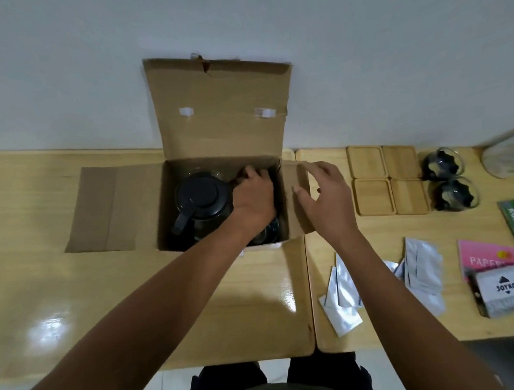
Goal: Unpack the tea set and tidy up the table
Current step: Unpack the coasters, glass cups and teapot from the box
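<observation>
Unpacking step is judged to be in hand, roughly midway: part of the set is already laid out on the bench [54, 274], part is left in the box.

Largest first. The cardboard box [215, 120] is stood open near the bench's back edge, its tall lid flap propped vs. the wall and a side flap laid flat to the left. Inside, on the left, a dark teapot [198, 200] w/ black lid is seen. At the box's near-right corner another dark glass piece is partly visible under the forearm; type can't be told.

Left hand [254, 195] is reached down into the box's far-right part, just beside the teapot, fingers curled round something dark. Grip looks closed on it, but the item is too hidden to be named. Right hand [327, 201] is held at the box's right flap, fingers spread and relaxed, thumb near the flap edge; nothing is clasped, contact w/ the cardboard can't be confirmed.

Right of the box: four wooden coasters [388, 180] set in a square, then two glass cups [448, 178] w/ dark inserts. Nearer: loose silver sachets [420, 267], pink and green booklets, a small grey packet.

Next move prob. calls for a straight lift of the gripped item clear of the box wall and teapot, w/ the box steadied.
</observation>
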